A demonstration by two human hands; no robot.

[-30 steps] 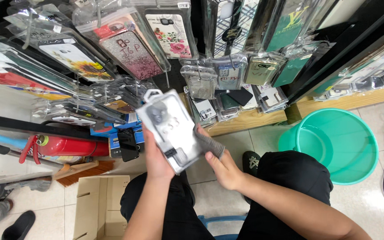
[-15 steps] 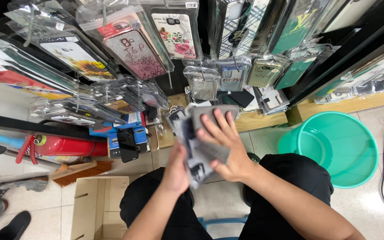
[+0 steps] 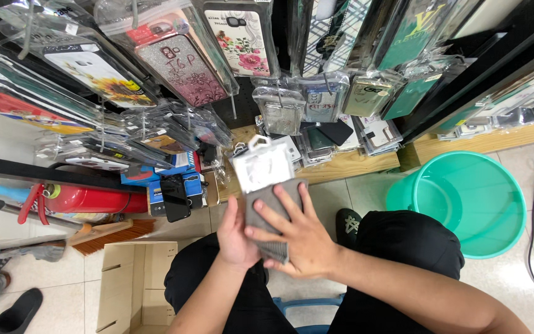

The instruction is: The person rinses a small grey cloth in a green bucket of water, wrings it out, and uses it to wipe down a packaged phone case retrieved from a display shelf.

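My left hand (image 3: 235,238) grips a clear plastic phone-case package (image 3: 262,166) from its left side, with the hang tab pointing away from me. My right hand (image 3: 295,232) lies flat on a grey cloth (image 3: 262,209) and presses it against the lower part of the package. The cloth hides most of the package's lower half. Both hands are held above my lap, over my black trousers (image 3: 397,247).
Racks of packaged phone cases (image 3: 183,68) hang in front of me above a wooden ledge (image 3: 353,164). A green plastic basin (image 3: 465,198) stands on the right, a cardboard box (image 3: 134,281) at lower left, and a red fire extinguisher (image 3: 88,199) lies on the left.
The package has turned so that its flat face and hang tab show upward. My right hand with the cloth has slid down from the top of the package to its lower part.
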